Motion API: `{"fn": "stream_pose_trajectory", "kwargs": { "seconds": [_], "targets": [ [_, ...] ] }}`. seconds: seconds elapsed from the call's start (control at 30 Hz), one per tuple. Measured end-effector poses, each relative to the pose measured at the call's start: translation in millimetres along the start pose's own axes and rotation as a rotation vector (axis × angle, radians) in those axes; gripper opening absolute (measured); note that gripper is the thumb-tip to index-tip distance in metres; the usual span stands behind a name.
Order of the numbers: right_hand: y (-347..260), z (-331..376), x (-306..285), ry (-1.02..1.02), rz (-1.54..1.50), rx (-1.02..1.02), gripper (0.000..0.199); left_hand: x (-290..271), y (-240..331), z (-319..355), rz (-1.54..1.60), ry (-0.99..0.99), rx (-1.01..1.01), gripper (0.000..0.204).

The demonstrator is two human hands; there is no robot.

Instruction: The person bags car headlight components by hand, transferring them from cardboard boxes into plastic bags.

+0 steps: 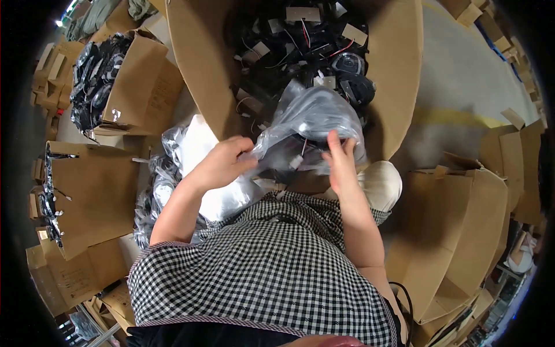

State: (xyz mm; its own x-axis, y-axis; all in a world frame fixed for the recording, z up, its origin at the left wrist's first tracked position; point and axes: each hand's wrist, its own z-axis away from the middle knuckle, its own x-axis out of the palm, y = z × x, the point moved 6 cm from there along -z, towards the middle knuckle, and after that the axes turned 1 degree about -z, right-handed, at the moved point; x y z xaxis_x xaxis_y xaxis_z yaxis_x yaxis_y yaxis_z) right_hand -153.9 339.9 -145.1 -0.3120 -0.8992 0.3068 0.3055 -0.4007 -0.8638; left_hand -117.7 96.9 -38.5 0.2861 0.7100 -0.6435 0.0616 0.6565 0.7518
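Note:
A clear plastic bag (332, 107) spreads between my hands, over the near side of a large open cardboard box. My left hand (225, 162) pinches the bag's left edge between thumb and fingers. At its right side, my right hand (342, 162) has its fingers closed against the film; the fingertips are partly hidden. A dark rounded part shows through the plastic, its full shape covered. Below it hangs a wire with a white connector (296, 162). Black parts with wires and cardboard pieces (289, 43) fill the large box (396, 63).
White sheeting and a heap of clear plastic bags (163, 191) lie by my left arm. A carton (139, 87) of black wrapped parts stands at the far left, another carton (95, 191) nearer. An open carton (425, 225) stands at my right, beside my pale-covered knee (381, 184).

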Motion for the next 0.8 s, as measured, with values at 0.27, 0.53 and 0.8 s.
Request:
{"fn": "stream_pose_trajectory", "kwargs": {
  "seconds": [0.27,0.53,0.8],
  "targets": [
    [-57.9,31.5,-12.2,-0.358,2.221,-0.971,0.045,-9.4,-47.3,27.8,0.536,0.224,-0.254,0.012],
    [-116.6,68.4,50.8,-0.815,0.052,-0.289,0.069,6.5,38.1,7.1,0.58,0.176,0.511,0.021],
    [-81.4,128.1,56.2,-1.245,0.295,-0.397,0.053,72.4,52.9,6.7,2.059,-0.21,0.207,0.045]
  ]
}}
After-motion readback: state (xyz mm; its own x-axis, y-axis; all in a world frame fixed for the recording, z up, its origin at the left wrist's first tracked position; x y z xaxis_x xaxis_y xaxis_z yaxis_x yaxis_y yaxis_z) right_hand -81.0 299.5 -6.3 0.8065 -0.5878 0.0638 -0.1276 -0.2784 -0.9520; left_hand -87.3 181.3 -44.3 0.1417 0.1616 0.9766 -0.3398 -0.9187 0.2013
